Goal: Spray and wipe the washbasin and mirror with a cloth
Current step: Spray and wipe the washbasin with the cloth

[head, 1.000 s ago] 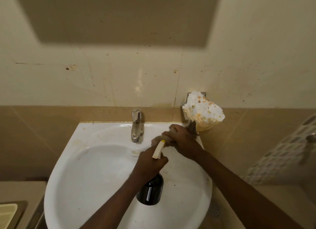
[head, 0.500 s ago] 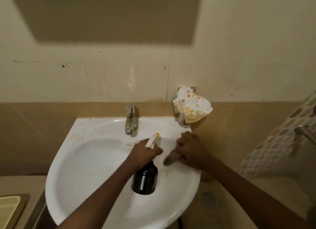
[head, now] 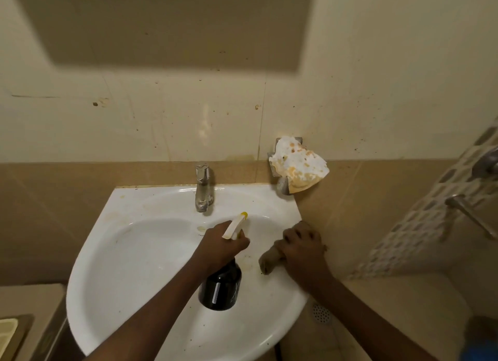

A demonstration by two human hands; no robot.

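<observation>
While my right hand (head: 301,250) presses the rolled brown cloth (head: 269,261) onto the right rim of the white ceramic corner washbasin (head: 129,253), fingers curled over it, my left hand (head: 223,243) grips the neck of the dark glossy spray bottle with the pale yellow trigger nozzle (head: 221,285), fingers wrapped tight. Bottle hangs over the bowl, nozzle aimed up toward the chrome pillar tap (head: 202,188).

Step in hand: wiping the right rim. Brownish stains sit on the rim just left of the cloth, between it and the bottle. That's the spot to hit.

To do it well:
- flatten the cloth; rolled, it gives little contact
- firm pressure, short overlapping strokes from the wall edge inward so dirt goes into the bowl, not onto the floor
- keep the bottle off the wiped patch; respray the stains if they resist
- then the specks on the near rim and the marks on the back ledge near the tap

Mirror: I think the dark rectangle on the cream tiled wall (head: 377,105) is just shadow; can't confirm a mirror in view. A stained white paper scrap (head: 299,164) sits on a wall bracket above the basin's right corner; leave it clear of the strokes.
</observation>
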